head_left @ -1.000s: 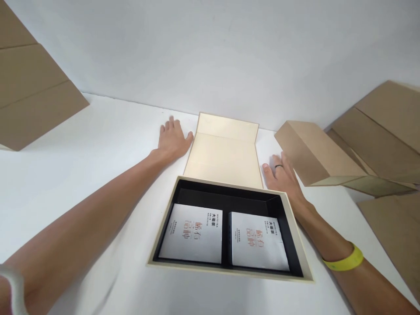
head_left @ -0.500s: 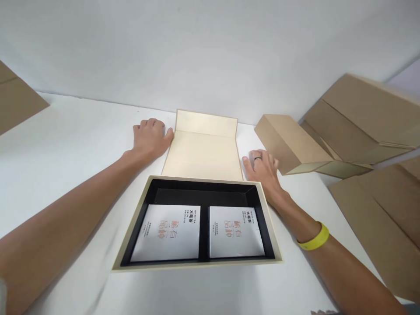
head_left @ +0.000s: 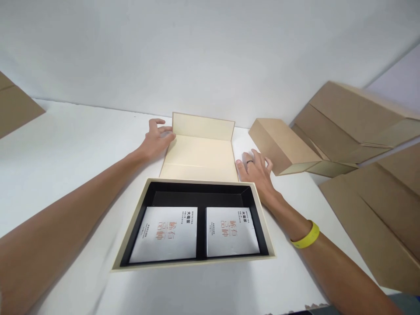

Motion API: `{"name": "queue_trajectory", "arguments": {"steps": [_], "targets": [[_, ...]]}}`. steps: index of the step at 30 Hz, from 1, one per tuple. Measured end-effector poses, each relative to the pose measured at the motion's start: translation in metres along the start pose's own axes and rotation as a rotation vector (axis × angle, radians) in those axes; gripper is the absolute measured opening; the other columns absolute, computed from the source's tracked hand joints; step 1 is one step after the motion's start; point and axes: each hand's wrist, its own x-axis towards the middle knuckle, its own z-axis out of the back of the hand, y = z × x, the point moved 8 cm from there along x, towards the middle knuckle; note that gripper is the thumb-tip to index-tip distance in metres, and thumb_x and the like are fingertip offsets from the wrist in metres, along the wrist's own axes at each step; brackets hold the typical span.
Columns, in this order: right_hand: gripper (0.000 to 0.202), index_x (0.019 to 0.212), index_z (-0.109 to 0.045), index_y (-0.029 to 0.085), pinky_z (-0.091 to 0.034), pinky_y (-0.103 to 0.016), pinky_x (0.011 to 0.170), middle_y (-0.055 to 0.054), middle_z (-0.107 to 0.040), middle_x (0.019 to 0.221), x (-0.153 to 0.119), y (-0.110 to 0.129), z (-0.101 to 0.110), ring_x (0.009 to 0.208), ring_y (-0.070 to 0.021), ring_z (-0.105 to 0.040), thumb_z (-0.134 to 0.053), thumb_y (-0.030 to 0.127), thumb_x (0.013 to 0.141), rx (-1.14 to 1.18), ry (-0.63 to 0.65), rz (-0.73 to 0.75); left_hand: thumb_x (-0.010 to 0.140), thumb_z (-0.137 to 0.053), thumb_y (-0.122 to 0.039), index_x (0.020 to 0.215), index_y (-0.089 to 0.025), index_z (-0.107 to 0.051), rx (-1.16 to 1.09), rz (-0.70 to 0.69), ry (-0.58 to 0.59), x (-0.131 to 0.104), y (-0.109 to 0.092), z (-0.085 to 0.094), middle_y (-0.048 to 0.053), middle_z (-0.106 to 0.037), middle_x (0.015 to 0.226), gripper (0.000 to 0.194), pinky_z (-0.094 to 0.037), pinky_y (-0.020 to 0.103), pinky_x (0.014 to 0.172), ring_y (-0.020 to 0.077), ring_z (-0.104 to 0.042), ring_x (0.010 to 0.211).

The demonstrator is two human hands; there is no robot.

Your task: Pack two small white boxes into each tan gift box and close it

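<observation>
The box [head_left: 267, 236] sits open on the table [head_left: 82, 144], near the middle, its lid [head_left: 200, 153] laid back on the far side and the lid's flap [head_left: 203, 126] raised. Two silver packs [head_left: 165, 236] lie side by side in its black inside, a gap between them. The left hand [head_left: 157, 136] is at the lid's left edge, thumb and curled fingers narrowly apart; whether they pinch it I cannot tell. The right hand [head_left: 257, 170] rests on the table right of the lid, fingers loosely spread, holding nothing. Brown boxes [head_left: 285, 144] stand farther right, and brown card [head_left: 19, 107] shows far left. A wall [head_left: 197, 57] rises behind.
</observation>
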Motion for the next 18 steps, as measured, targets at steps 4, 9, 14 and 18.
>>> {"name": "queue_trajectory", "arguments": {"steps": [4,9,14,18], "targets": [[0.064,0.154,-0.037,0.014,-0.017,-0.057,0.123,-0.019,-0.027,0.166,-0.002,-0.001,0.000,0.153,-0.0329,-0.024,-0.022,0.052,0.105,0.004,0.016,-0.022,0.083,-0.061,-0.033,0.122,-0.028,-0.036,-0.185,0.021,-0.033,0.000,0.002,0.001,0.013,-0.062,0.140,0.046,-0.056,0.050,0.096,0.0271,-0.066,0.116],[0.063,0.159,-0.030,0.017,-0.020,-0.060,0.121,-0.021,-0.011,0.169,-0.008,-0.003,0.004,0.153,-0.0351,-0.023,-0.024,0.051,0.105,0.032,0.003,-0.071,0.080,-0.066,-0.031,0.122,-0.027,-0.038,-0.113,0.041,-0.008,0.002,0.009,-0.002,0.013,-0.062,0.141,0.050,-0.051,0.056,0.099,0.0306,-0.066,0.111],[0.058,0.153,-0.042,0.020,-0.020,-0.057,0.122,-0.015,-0.031,0.164,-0.017,0.003,0.007,0.150,-0.0304,-0.029,-0.022,0.048,0.107,0.043,0.055,-0.030,0.082,-0.066,-0.035,0.126,-0.027,-0.041,-0.020,0.025,0.001,0.002,0.009,-0.001,0.014,-0.062,0.143,0.051,-0.049,0.055,0.101,0.0338,-0.065,0.113],[0.062,0.161,-0.025,0.020,-0.020,-0.059,0.121,-0.019,-0.012,0.170,-0.019,0.003,0.012,0.152,-0.0321,-0.025,-0.026,0.049,0.106,0.044,0.034,-0.051,0.083,-0.065,-0.038,0.127,-0.027,-0.045,-0.007,0.026,0.006,0.001,0.010,-0.001,0.014,-0.062,0.143,0.049,-0.048,0.054,0.104,0.0348,-0.063,0.121]]}}
